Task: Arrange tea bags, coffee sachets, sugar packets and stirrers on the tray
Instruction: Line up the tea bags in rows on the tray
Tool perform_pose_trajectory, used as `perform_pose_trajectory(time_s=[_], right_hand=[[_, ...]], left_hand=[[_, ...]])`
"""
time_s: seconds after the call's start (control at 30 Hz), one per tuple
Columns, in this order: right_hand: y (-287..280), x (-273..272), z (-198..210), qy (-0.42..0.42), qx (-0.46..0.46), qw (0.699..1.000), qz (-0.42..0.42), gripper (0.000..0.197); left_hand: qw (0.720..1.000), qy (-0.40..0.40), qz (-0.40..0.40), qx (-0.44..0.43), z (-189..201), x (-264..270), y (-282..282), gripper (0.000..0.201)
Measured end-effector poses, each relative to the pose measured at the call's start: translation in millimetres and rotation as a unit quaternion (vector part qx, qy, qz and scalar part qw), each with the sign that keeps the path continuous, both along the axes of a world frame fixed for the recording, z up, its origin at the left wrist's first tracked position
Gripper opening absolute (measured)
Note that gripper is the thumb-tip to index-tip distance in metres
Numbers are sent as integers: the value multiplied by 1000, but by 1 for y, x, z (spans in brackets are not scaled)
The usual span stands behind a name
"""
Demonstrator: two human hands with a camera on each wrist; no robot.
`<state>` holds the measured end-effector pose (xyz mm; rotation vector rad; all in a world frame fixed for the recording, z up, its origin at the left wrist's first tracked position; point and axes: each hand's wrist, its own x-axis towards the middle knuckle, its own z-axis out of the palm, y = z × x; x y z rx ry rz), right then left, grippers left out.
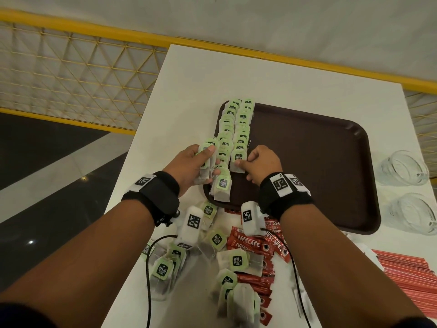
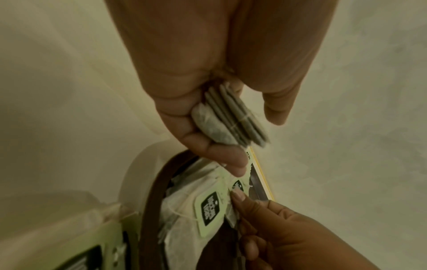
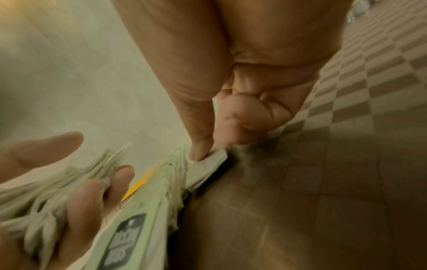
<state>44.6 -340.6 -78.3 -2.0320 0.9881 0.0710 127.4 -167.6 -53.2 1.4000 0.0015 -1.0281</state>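
Note:
A dark brown tray (image 1: 319, 162) lies on the white table (image 1: 194, 91). Two rows of green-tagged tea bags (image 1: 236, 129) run along the tray's left side. My left hand (image 1: 196, 165) grips a stack of tea bags (image 2: 231, 120) just left of the rows. My right hand (image 1: 257, 165) pinches the nearest tea bag (image 1: 238, 160) of the right row between thumb and curled fingers (image 3: 201, 151). Loose tea bags (image 1: 233, 259) and red coffee sachets (image 1: 257, 245) lie near me. Red stirrers (image 1: 406, 271) lie at the right.
Two clear glass mugs (image 1: 402, 169) (image 1: 413, 214) lie on their sides right of the tray. A yellow mesh railing (image 1: 78, 67) runs beyond the table's far and left edges. Most of the tray's right part (image 1: 331, 185) shows bare brown surface.

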Motion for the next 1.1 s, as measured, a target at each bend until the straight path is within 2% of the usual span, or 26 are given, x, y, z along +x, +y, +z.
perform_pose_trajectory(time_s=[0.1, 0.23, 0.33, 0.43, 0.53, 0.63, 0.77, 0.93, 1.03, 1.1], right_hand=[[-3, -1, 2, 7, -37, 999, -1, 38], [1, -4, 14, -28, -24, 999, 12, 38], [15, -4, 27, -74, 75, 994, 14, 37], [30, -6, 34, -98, 178, 979, 18, 30], [36, -10, 32, -133, 214, 968, 6, 20], [37, -15, 27, -143, 256, 956, -21, 6], [35, -22, 24, -136, 271, 953, -29, 2], [39, -24, 26, -129, 308, 943, -6, 23], [40, -25, 27, -138, 292, 946, -28, 15], [34, -27, 26, -141, 271, 950, -70, 3]], left_hand=[[999, 52, 6, -8, 3, 2, 3, 29], [999, 44, -15, -28, 3, 3, 6, 31], [999, 21, -29, -33, 2, 0, 5, 26], [998, -30, -47, -14, 0, -3, 4, 32], [997, -67, -48, -6, -3, -6, 4, 39], [997, -69, -26, -1, -6, -8, 6, 36], [998, -65, -25, -1, -7, -10, 7, 36], [995, -92, -25, -3, -3, -13, 5, 35], [996, -90, -29, -2, 0, -16, 3, 30], [998, -58, -18, -7, 2, -16, 4, 29]])
